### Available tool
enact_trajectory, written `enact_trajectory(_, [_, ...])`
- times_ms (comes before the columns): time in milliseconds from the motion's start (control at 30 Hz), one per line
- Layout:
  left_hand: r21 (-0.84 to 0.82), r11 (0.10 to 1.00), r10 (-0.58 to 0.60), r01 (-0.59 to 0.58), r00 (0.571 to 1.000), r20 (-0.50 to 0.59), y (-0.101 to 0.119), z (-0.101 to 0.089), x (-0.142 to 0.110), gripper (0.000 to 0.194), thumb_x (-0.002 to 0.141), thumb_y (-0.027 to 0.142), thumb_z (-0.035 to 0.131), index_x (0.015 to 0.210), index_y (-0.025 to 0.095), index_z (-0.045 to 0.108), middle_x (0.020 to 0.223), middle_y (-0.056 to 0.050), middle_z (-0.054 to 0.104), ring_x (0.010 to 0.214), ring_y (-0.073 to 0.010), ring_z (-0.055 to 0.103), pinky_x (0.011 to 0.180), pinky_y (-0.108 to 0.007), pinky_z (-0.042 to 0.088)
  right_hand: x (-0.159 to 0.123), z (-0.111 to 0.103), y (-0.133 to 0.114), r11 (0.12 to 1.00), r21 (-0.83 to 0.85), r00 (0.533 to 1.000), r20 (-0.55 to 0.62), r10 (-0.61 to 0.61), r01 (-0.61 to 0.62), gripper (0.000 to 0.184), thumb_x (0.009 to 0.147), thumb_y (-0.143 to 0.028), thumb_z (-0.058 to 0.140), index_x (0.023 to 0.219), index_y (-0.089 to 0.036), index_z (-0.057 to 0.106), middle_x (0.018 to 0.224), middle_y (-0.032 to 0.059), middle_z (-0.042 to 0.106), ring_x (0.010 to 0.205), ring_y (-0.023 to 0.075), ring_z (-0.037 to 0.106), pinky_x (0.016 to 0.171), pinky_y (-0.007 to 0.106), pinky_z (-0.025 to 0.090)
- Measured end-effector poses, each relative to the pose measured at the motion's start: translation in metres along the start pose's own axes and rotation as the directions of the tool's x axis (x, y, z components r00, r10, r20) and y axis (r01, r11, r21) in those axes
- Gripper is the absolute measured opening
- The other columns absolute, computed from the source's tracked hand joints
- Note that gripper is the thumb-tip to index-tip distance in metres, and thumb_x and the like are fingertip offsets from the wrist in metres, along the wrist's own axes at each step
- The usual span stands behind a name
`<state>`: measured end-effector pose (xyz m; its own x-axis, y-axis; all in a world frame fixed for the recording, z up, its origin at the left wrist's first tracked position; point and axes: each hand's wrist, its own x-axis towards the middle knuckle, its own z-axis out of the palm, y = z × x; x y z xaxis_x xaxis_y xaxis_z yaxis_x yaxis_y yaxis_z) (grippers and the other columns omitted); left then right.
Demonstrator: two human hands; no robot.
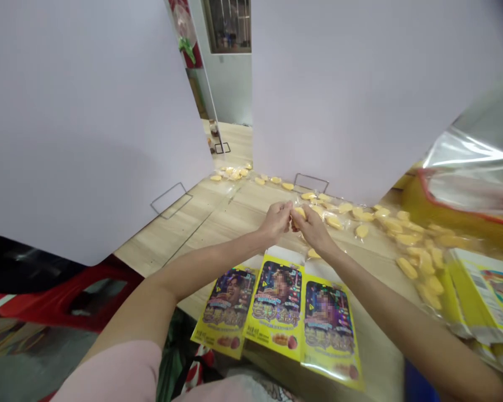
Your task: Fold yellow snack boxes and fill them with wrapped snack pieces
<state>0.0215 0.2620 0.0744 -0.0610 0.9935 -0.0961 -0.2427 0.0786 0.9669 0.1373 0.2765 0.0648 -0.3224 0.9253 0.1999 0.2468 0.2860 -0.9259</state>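
My left hand (275, 220) and my right hand (313, 228) meet above the wooden table (218, 218), fingers pinched together on one small yellow wrapped piece (300, 212). Both hands are closed on it. Many more yellow wrapped pieces (402, 237) lie strewn along the table's far and right side. Below my hands, three yellow printed pouches (279, 310) lie side by side at the table's near edge.
Two white divider boards (352, 89) stand on wire feet behind the table, with a gap between them. A clear plastic bag (469, 173) over a yellow and red container sits at the right. Yellow packaging (490, 296) lies at far right. A red stool (88, 296) stands lower left.
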Motion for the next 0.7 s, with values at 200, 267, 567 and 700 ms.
enact_trajectory(200, [-0.073,0.997,-0.027,0.028,1.000,0.015,0.004,0.000,-0.007,0.043,0.085,0.051,0.059,0.064,0.020,0.038,0.046,0.010,0.029,0.034,-0.0039,0.024,0.037,-0.019,0.020,-0.008,-0.005,-0.005,0.958,0.264,0.991,-0.042,0.127,-0.111,0.040,0.084,-0.058,0.054,0.069,-0.022,0.046,0.056,-0.0035,0.050,0.049,0.0142,0.052,0.050,0.029,0.049])
enact_trajectory(267, [-0.065,0.997,-0.039,0.038,0.999,-0.012,0.007,-0.002,-0.008,0.044,0.083,0.053,0.059,0.064,0.020,0.037,0.046,0.010,0.028,0.035,-0.0036,0.022,0.037,-0.019,0.018,-0.011,-0.003,-0.006,0.910,0.375,0.976,-0.054,0.210,-0.175,0.039,0.082,-0.057,0.056,0.068,-0.021,0.047,0.056,-0.0034,0.051,0.048,0.0140,0.051,0.051,0.030,0.051])
enact_trajectory(567, [0.122,0.987,-0.120,0.104,0.985,0.126,0.011,0.000,-0.027,0.047,0.074,0.060,0.065,0.063,0.018,0.045,0.048,0.007,0.039,0.040,-0.0069,0.036,0.041,-0.021,0.024,-0.028,-0.015,-0.018,0.934,0.292,0.967,0.207,0.146,-0.204,0.013,0.067,-0.028,0.068,0.069,-0.017,0.062,0.066,0.0008,0.064,0.059,0.0139,0.056,0.056,0.024,0.044])
enact_trajectory(700, [0.108,0.994,-0.051,0.029,0.978,0.202,0.020,-0.014,-0.027,0.046,0.077,0.060,0.062,0.065,0.019,0.046,0.049,0.009,0.033,0.040,-0.0052,0.028,0.041,-0.020,0.020,-0.033,-0.021,-0.023,0.856,0.430,0.958,0.133,0.253,-0.286,0.020,0.069,-0.035,0.070,0.074,-0.019,0.061,0.058,-0.0032,0.057,0.055,0.0129,0.054,0.056,0.025,0.046])
